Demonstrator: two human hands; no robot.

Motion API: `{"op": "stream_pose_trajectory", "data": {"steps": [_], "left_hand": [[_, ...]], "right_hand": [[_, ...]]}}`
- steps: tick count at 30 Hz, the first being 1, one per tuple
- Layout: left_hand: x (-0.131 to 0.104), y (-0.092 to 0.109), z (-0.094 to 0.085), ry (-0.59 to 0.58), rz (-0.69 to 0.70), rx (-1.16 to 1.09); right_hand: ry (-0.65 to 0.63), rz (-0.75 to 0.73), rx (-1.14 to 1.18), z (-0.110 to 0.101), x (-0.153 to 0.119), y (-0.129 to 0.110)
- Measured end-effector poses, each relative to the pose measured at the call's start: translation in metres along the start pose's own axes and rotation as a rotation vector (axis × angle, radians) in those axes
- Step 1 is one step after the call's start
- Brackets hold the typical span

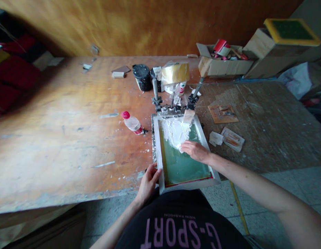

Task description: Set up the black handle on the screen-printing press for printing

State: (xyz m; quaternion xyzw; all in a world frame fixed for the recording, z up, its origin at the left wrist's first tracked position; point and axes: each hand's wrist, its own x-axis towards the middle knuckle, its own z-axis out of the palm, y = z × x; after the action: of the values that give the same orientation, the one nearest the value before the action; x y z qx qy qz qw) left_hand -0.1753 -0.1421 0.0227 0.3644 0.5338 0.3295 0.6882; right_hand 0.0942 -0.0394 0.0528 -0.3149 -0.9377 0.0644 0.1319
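Note:
A screen printing frame (199,128) with a green mesh (185,166) lies in front of me, clamped at its far end by a metal hinge clamp (173,110). Thick white ink (176,131) covers the far part of the mesh. My right hand (194,150) is closed, its fingertips down at the near edge of the ink; whatever they pinch is hidden or blends with the white. My left hand (150,178) grips the frame's left side near the front corner. A wooden-handled squeegee or block (188,116) rests at the frame's far right corner.
Left of the frame, a plastic bottle with a red cap (132,122) leans over. Behind the clamp stand a black tub (142,77) and a tape roll (175,73). A cardboard box (225,65) is at back right. A stained board (223,114) and plastic tray (232,139) lie right.

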Motion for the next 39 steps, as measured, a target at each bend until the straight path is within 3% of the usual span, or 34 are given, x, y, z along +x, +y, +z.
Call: {"op": "stream_pose_trajectory", "data": {"steps": [3,12,19,22,30,34,37,39], "left_hand": [[0.0,0.001,0.0,0.013,-0.006,-0.006],[-0.001,0.006,0.003,0.005,-0.011,-0.003],[-0.003,0.007,0.003,-0.008,-0.008,-0.018],[-0.002,0.005,0.002,-0.005,-0.002,-0.006],[-0.002,0.003,0.002,0.015,0.008,0.005],[-0.003,0.005,0.003,0.01,-0.003,-0.007],[-0.003,0.005,0.003,0.003,-0.005,-0.028],[-0.003,0.005,0.003,0.007,-0.008,-0.032]], "right_hand": [[-0.004,0.033,-0.002,0.0,-0.003,-0.001],[0.041,0.079,0.011,0.026,0.048,-0.014],[0.002,0.04,0.07,0.006,0.005,-0.014],[0.004,0.051,0.064,0.005,0.0,-0.013],[0.015,0.079,-0.007,0.027,0.052,-0.005],[0.167,0.261,0.073,0.012,0.046,0.004],[0.333,0.461,0.308,-0.005,0.03,0.003],[0.362,0.556,0.477,-0.011,0.02,-0.003]]}}
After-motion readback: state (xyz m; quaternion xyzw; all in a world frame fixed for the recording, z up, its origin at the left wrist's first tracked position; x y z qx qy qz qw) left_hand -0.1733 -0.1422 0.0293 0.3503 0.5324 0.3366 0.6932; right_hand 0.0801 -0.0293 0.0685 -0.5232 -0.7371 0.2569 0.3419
